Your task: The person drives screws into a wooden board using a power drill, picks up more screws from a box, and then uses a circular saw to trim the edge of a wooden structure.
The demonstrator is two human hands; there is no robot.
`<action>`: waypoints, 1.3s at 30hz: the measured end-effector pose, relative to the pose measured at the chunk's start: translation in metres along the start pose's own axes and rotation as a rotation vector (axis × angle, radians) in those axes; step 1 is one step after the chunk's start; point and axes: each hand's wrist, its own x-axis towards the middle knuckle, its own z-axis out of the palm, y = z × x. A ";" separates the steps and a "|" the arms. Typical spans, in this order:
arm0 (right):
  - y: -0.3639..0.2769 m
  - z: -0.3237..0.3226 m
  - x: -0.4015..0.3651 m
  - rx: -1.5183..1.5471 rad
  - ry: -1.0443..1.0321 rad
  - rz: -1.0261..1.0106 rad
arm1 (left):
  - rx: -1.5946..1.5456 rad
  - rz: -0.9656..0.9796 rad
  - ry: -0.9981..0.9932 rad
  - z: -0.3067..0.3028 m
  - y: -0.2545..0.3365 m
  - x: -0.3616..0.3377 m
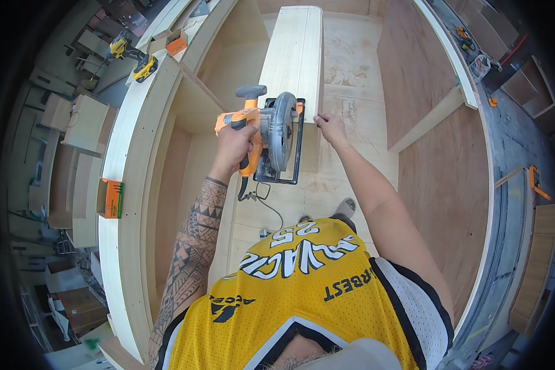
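Observation:
My left hand (233,147) is wrapped round the rear handle of an orange and grey circular saw (282,132). The saw's black base plate overlaps the near end of a long pale wooden board (293,52), which has a thin line running along its length. At the board's near right corner, the fingers of my right hand (332,129) are closed on the edge. A dark power cord (265,196) hangs from the saw handle toward the floor. The blade's lower part is hidden by the guard and base.
Wooden cabinet framing (126,160) stands to the left and a wood panel (441,179) to the right. On the left frame are a yellow drill (135,58), an open orange box (176,43) and an orange-green box (113,198). An orange clamp (538,183) is at far right.

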 end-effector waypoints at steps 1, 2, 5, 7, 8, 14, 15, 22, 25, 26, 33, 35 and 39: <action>0.000 -0.001 0.001 0.000 0.000 -0.002 | 0.008 0.004 0.002 0.001 0.002 0.000; 0.001 -0.002 0.001 0.013 -0.019 0.020 | 0.008 0.004 0.003 0.001 0.003 -0.001; -0.002 -0.004 -0.001 0.015 -0.033 0.037 | -0.004 0.001 0.003 0.001 0.004 -0.001; -0.005 -0.006 -0.004 0.002 -0.033 0.033 | 0.015 0.005 0.006 0.001 0.001 0.001; -0.007 -0.007 -0.004 -0.001 -0.035 0.034 | 0.011 0.006 0.008 0.001 -0.001 0.002; 0.004 0.000 0.001 0.061 -0.044 0.051 | 0.037 -0.003 0.011 0.002 0.003 0.000; 0.001 -0.001 0.000 0.074 -0.044 0.050 | 0.037 0.007 0.013 0.003 0.003 0.000; -0.003 -0.004 -0.003 0.034 -0.029 0.036 | 0.069 0.020 0.031 0.004 0.003 0.000; -0.005 -0.006 -0.007 0.063 -0.037 0.039 | 0.086 0.017 0.041 0.005 0.003 0.001; -0.007 -0.007 -0.008 0.056 -0.027 0.038 | 0.085 0.017 0.042 0.005 0.003 0.002; 0.001 -0.003 -0.006 0.094 -0.024 0.044 | 0.085 0.034 0.043 0.007 0.006 0.004; 0.003 -0.001 -0.006 0.083 -0.005 0.024 | 0.085 0.032 0.033 0.008 0.008 0.004; 0.000 -0.003 -0.010 0.061 0.011 0.002 | 0.093 0.024 0.017 0.007 0.006 0.006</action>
